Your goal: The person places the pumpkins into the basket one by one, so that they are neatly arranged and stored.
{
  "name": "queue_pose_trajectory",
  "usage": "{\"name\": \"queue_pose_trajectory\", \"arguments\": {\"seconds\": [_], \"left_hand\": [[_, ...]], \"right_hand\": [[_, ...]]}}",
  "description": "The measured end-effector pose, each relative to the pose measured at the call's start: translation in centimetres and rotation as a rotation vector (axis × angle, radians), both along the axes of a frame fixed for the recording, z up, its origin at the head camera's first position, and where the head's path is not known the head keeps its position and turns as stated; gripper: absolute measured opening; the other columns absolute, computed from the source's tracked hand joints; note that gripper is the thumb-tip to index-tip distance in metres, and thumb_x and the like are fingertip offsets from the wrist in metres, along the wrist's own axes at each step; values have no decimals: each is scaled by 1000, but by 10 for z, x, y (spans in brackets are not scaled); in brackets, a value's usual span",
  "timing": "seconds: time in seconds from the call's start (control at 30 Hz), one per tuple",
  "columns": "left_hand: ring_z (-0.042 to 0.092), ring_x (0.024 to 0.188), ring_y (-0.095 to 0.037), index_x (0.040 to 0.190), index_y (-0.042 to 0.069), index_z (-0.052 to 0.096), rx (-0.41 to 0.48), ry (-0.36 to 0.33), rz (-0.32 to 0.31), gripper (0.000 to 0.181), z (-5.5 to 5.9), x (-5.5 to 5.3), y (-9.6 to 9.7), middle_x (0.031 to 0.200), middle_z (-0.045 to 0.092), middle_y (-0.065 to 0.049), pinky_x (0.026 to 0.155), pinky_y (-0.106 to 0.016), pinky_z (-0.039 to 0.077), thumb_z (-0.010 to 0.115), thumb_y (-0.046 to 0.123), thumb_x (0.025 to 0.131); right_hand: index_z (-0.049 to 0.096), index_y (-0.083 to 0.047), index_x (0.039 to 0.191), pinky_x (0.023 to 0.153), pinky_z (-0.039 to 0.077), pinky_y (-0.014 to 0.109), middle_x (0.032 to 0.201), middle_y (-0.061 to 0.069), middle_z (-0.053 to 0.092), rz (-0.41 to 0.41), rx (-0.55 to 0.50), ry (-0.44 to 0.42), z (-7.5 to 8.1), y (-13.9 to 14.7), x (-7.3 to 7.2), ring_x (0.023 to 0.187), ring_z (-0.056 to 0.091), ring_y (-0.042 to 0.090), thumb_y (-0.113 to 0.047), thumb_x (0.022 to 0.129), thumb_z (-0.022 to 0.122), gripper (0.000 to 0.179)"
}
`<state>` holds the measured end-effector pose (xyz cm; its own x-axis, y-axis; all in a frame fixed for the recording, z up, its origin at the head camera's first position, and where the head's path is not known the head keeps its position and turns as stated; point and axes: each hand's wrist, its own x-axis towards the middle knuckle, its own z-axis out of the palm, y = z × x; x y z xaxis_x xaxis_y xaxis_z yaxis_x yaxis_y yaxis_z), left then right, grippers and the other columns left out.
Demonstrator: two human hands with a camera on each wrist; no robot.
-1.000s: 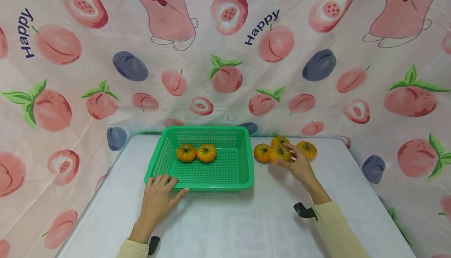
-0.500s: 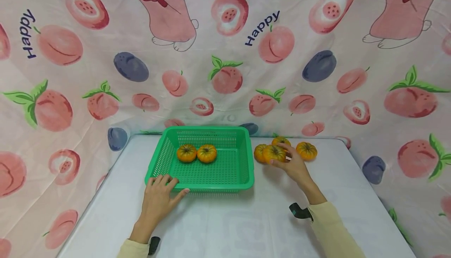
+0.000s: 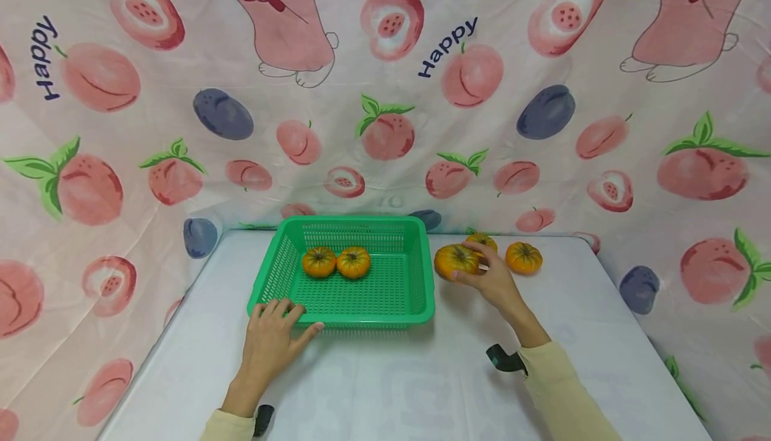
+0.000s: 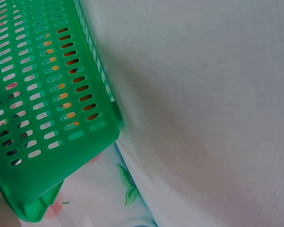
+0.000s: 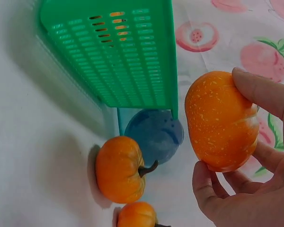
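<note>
My right hand [image 3: 495, 284] pinches a small orange pumpkin [image 3: 456, 262] between thumb and fingertips, just right of the green basket [image 3: 340, 324]. In the right wrist view this pumpkin [image 5: 222, 120] is raised clear of the table, on its side relative to that camera. My left hand [image 3: 271, 340] holds the basket's front left corner, fingers over the rim and thumb along the outside. Two pumpkins [image 3: 353, 263] sit side by side inside the basket. Another pumpkin [image 3: 482, 243] lies behind my right hand, partly hidden, and one more pumpkin [image 3: 524, 258] is to its right.
A white cloth covers the table [image 3: 385, 387]. Behind it hangs a fruit-print backdrop [image 3: 385, 79]. In the right wrist view, two pumpkins [image 5: 120, 170] stand on the table near the basket's side wall [image 5: 118, 56]. Dark wrist-camera pieces [image 3: 504, 359] stick out from both sleeves.
My right hand has carried the held pumpkin left toward the basket, now covering the pumpkin that stood at the left of the group. My left hand and the basket have stayed put.
</note>
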<state>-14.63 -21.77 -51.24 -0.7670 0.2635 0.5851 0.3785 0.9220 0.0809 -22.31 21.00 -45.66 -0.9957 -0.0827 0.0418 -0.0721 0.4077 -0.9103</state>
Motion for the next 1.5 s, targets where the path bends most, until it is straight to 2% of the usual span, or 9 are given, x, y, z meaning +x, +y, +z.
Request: {"name": "queue_pose_trajectory", "arguments": {"seconds": [0.17,0.33,0.67,1.1,1.5], "left_hand": [[59,83,-27,93,18,71,-3,4,1,47,-1,0,-1,87,64,-3,76,-44,39,66,63,82],[59,83,-26,92,19,70,-5,2,2,43,0,0,0,87,63,-2,77,-45,40,70,60,79],[59,83,-27,92,19,71,-7,-2,6,41,0,1,1,88,63,-3,76,-45,39,75,56,76],[59,83,-27,92,18,71,-4,5,4,41,1,2,2,88,64,-3,76,-45,39,78,54,74],[57,80,-27,93,16,71,5,0,-6,42,1,0,1,86,63,-3,75,-43,38,78,53,75]], "right_hand": [[44,-15,145,112,36,55,152,16,35,16,-1,2,2,-8,-1,131,41,39,-33,84,79,72],[44,-16,145,113,35,57,154,14,32,26,-7,-5,4,-15,-1,134,39,39,-33,83,79,73],[47,-17,143,115,31,56,152,12,38,50,-17,21,8,-29,-3,139,36,38,-32,81,81,72],[49,-19,142,111,34,56,149,12,41,75,-3,32,14,-45,-5,132,42,33,-33,81,81,70],[48,-18,143,108,40,55,152,13,39,105,-6,15,21,-65,-14,134,42,39,-32,81,82,72]]}}
